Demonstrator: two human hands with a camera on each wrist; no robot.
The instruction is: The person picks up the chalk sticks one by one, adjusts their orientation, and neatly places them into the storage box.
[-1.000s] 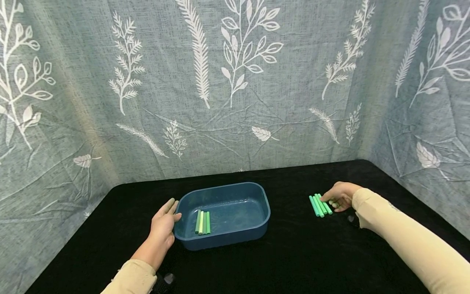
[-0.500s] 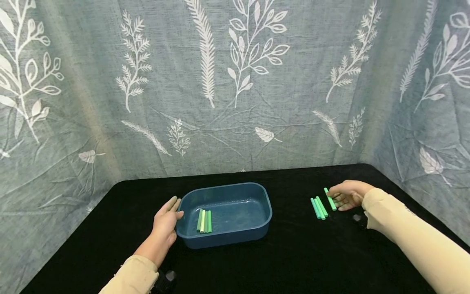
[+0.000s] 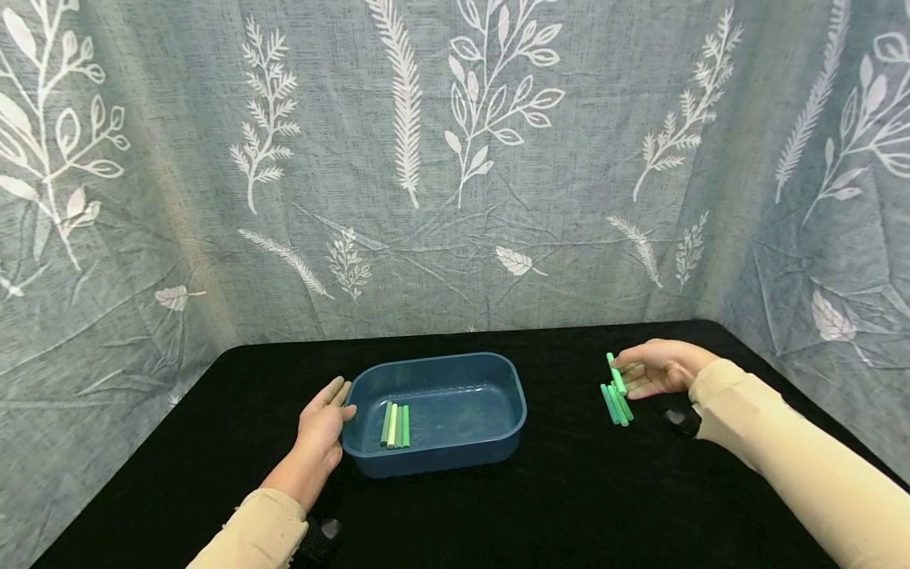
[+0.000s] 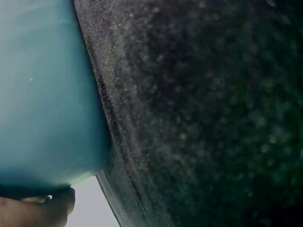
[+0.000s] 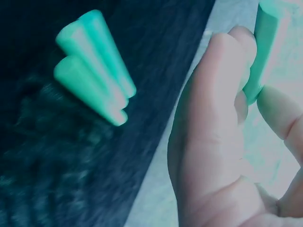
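A blue plastic tub (image 3: pixel 441 454) holds several green and pale yellow chalk sticks (image 3: pixel 396 425), lined up side by side at its left end. My left hand (image 3: pixel 321 427) rests against the tub's left end, fingers extended along the wall and thumb at the rim. Thumb and fingers of my right hand (image 3: pixel 661 367) pinch one green chalk stick (image 3: pixel 615 374), raised and slightly tilted. Just below it in the head view, three green chalk sticks (image 3: pixel 615 405) lie close together on the black cloth; the right wrist view shows these loose sticks (image 5: pixel 94 66) apart from the hand.
Black cloth (image 3: pixel 455 521) covers the table. A grey-blue curtain (image 3: pixel 426 261) with white leaf prints stands along the back and both sides. Dark wrist devices show below both sleeves.
My right hand has slid one green chalk stick off the group to the right, then lifted it and carried it back left above the other three. The left hand has stayed at the tub.
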